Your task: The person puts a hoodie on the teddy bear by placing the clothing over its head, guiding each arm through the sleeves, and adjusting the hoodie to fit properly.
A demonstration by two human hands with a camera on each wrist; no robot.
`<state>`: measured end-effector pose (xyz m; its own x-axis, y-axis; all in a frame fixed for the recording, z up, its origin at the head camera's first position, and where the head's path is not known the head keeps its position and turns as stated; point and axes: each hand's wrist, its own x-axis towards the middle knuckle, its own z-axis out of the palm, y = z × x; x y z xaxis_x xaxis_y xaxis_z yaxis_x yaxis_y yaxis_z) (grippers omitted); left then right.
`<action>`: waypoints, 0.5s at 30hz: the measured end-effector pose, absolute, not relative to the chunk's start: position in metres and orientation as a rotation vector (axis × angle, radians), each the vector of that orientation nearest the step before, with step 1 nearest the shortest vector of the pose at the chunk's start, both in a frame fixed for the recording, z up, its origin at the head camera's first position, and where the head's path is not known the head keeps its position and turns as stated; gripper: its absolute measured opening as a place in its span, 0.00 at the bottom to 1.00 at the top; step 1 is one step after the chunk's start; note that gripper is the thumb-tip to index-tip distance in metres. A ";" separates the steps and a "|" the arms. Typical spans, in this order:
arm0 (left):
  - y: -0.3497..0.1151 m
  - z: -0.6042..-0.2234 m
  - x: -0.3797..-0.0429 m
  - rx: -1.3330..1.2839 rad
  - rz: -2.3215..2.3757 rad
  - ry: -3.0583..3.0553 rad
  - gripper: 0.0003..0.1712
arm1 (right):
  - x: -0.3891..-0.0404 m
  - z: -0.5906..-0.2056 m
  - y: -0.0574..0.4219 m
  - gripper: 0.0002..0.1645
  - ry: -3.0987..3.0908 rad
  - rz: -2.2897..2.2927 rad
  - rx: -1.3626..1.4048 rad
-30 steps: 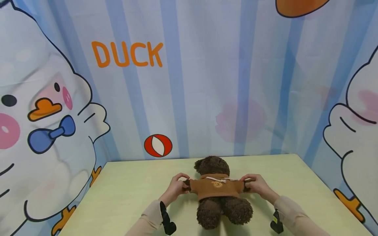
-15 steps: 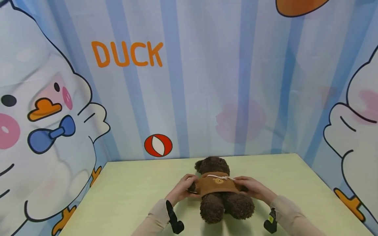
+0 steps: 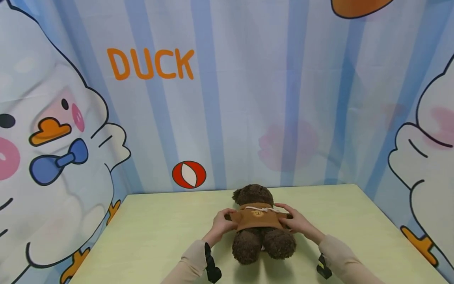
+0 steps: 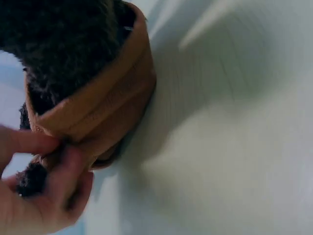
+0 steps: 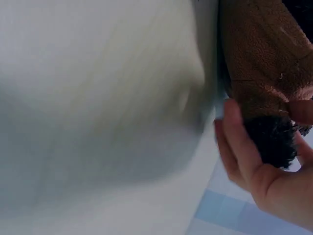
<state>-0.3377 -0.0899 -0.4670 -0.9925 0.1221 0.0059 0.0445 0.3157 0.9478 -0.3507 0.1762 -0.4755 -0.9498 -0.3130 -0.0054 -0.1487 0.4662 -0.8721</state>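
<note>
A dark brown teddy bear (image 3: 255, 194) in a brown hoodie (image 3: 253, 220) with a white drawstring and a small bear face is at the table's middle, legs toward the camera. My left hand (image 3: 222, 224) pinches the hoodie by the bear's arm on the left side; the left wrist view shows thumb and fingers at the cloth near the hem (image 4: 115, 93). On the other side, my right hand (image 3: 298, 223) holds the sleeved arm. Its dark furry paw (image 5: 270, 139) shows between thumb and fingers in the right wrist view. The bear's back is hidden.
The pale yellow table (image 3: 170, 232) ends at a striped blue-and-white curtain (image 3: 244, 98) behind the bear. Printed ducks (image 3: 67, 213) cover the cloth at both sides. A black strap (image 3: 211, 262) sits on each wrist over beige sleeves.
The bear's arms swing down toward its sides, then out again. My hands shift inward from the paws to the sleeves and hoodie sides. The bear moves slightly left and away from the camera.
</note>
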 end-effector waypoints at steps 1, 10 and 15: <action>-0.088 -0.465 -0.338 0.190 1.727 2.562 0.24 | -0.352 -0.475 0.175 0.26 2.602 -1.426 -0.451; -0.060 -0.437 -0.351 1.022 0.817 3.134 0.18 | -0.354 -0.466 0.173 0.07 2.893 -1.208 -0.733; -0.057 -0.437 -0.353 1.197 0.527 3.063 0.18 | -0.352 -0.456 0.172 0.04 2.954 -1.115 -0.832</action>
